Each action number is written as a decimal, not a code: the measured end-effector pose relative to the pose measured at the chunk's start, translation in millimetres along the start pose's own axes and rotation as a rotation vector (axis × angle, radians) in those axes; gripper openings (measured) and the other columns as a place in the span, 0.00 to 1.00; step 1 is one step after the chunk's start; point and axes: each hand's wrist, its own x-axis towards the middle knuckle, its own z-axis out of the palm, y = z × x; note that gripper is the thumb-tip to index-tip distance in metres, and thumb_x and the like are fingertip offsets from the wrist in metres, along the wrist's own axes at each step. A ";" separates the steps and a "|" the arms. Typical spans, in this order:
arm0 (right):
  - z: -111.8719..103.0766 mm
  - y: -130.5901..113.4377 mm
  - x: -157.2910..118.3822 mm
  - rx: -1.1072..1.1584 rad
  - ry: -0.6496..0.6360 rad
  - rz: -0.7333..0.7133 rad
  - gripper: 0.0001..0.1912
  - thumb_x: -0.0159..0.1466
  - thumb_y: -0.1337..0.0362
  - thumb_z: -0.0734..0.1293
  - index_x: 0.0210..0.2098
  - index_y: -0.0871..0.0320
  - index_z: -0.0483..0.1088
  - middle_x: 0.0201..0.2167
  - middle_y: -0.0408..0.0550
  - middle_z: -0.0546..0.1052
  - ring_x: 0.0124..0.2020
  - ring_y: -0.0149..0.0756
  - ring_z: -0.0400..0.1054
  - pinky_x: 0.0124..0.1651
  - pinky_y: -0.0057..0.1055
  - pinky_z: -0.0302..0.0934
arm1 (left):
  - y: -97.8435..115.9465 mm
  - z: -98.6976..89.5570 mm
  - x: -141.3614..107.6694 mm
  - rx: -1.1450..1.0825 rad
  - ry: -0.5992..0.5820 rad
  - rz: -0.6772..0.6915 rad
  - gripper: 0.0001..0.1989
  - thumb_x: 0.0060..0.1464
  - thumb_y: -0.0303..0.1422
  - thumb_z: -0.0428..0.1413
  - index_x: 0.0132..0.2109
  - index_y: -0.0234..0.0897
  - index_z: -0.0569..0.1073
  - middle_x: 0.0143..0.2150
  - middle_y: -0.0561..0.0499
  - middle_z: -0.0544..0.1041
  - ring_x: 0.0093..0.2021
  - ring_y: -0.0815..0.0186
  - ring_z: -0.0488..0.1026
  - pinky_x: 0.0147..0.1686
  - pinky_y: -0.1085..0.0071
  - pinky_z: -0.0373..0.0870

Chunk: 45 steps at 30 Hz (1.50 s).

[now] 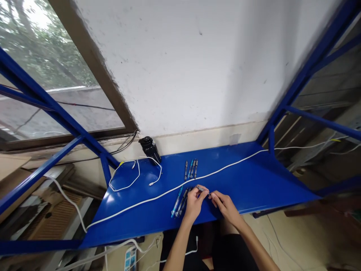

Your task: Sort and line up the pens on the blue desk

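Both nearly closed, left hand (194, 205), right hand (226, 208), pinching one pen (202, 189)

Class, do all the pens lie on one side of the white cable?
No, some pens lie beyond the white cable, and more pens lie on its near side.

Two bare forearms (179, 246) rise from the lower edge, converging inward. The left hand (194, 205) and right hand (225, 207) are angled toward each other, wrists gently bent, with the fingertips (212, 195) pinched and almost meeting.
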 end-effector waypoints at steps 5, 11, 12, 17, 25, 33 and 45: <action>9.6 -11.7 -9.0 0.356 0.002 0.191 0.29 0.72 0.35 0.65 0.38 0.56 0.75 0.20 0.36 0.65 0.22 0.29 0.52 0.28 0.29 0.48 | 7.7 -1.5 -2.4 -0.007 -0.051 0.032 0.17 0.66 0.46 0.62 0.42 0.34 0.83 0.42 0.44 0.83 0.45 0.57 0.80 0.51 0.64 0.74; 16.1 -28.6 -28.3 0.665 0.255 0.195 0.22 0.64 0.43 0.77 0.41 0.55 0.74 0.31 0.46 0.79 0.24 0.29 0.60 0.30 0.30 0.55 | 8.2 6.3 -15.7 -0.072 -0.052 0.056 0.17 0.67 0.46 0.62 0.43 0.34 0.83 0.43 0.44 0.83 0.45 0.58 0.80 0.51 0.65 0.73; 17.4 -30.8 -31.0 0.644 0.288 0.191 0.22 0.64 0.43 0.77 0.40 0.55 0.75 0.32 0.47 0.80 0.24 0.30 0.62 0.30 0.31 0.56 | 8.1 9.0 -20.1 -0.090 -0.029 0.054 0.17 0.67 0.46 0.62 0.43 0.34 0.83 0.43 0.44 0.83 0.45 0.58 0.80 0.50 0.65 0.73; 30.5 -35.8 -38.5 0.632 0.398 0.231 0.26 0.68 0.39 0.72 0.28 0.53 0.68 0.19 0.40 0.67 0.21 0.32 0.57 0.28 0.33 0.56 | 17.3 19.5 -42.6 -0.035 0.046 0.141 0.13 0.68 0.42 0.61 0.42 0.37 0.83 0.44 0.44 0.83 0.48 0.56 0.80 0.53 0.63 0.73; 34.6 -27.8 -24.0 0.891 0.404 0.205 0.26 0.68 0.38 0.71 0.27 0.51 0.66 0.23 0.37 0.57 0.22 0.32 0.52 0.28 0.34 0.63 | 30.4 23.9 -49.2 0.058 -0.007 0.227 0.10 0.71 0.36 0.58 0.49 0.42 0.84 0.49 0.44 0.84 0.54 0.55 0.80 0.58 0.59 0.74; 46.5 -26.9 -11.3 1.030 0.405 0.346 0.20 0.67 0.42 0.74 0.37 0.52 0.75 0.24 0.40 0.64 0.27 0.35 0.64 0.32 0.35 0.69 | 44.4 0.1 -47.3 0.378 -0.107 0.353 0.17 0.71 0.32 0.58 0.62 0.50 0.81 0.56 0.44 0.84 0.58 0.52 0.78 0.59 0.54 0.76; -43.3 -81.8 22.2 1.616 0.452 0.126 0.23 0.74 0.56 0.69 0.29 0.53 0.54 0.25 0.34 0.53 0.25 0.29 0.53 0.30 0.29 0.62 | 12.8 -102.8 -51.3 1.159 -0.245 0.345 0.28 0.74 0.35 0.53 0.76 0.55 0.62 0.78 0.54 0.64 0.79 0.54 0.58 0.71 0.48 0.70</action>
